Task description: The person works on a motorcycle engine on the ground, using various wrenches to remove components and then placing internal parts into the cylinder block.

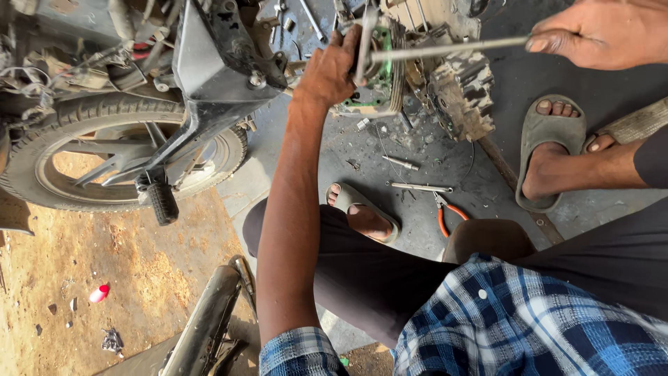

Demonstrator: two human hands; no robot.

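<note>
My left hand [330,69] reaches up to a dirty motorcycle engine [452,90] that sits on the dark floor. Its fingers are closed round an upright metal tool [367,38] set against the engine's round side with the green gasket [379,76]. A long metal rod [452,49] runs from that spot to the right, and another person's hand [602,31] grips its far end at the top right. My right hand is not in view. My bent legs in dark shorts and a foot in a grey sandal [362,216] lie below the engine.
A stripped motorcycle with its rear wheel [42,174] stands at the left. The other person's sandalled foot [546,150] rests right of the engine. Orange-handled pliers [445,216], a thin wrench [421,186] and loose bolts lie on the floor. An exhaust pipe [205,324] lies at the bottom.
</note>
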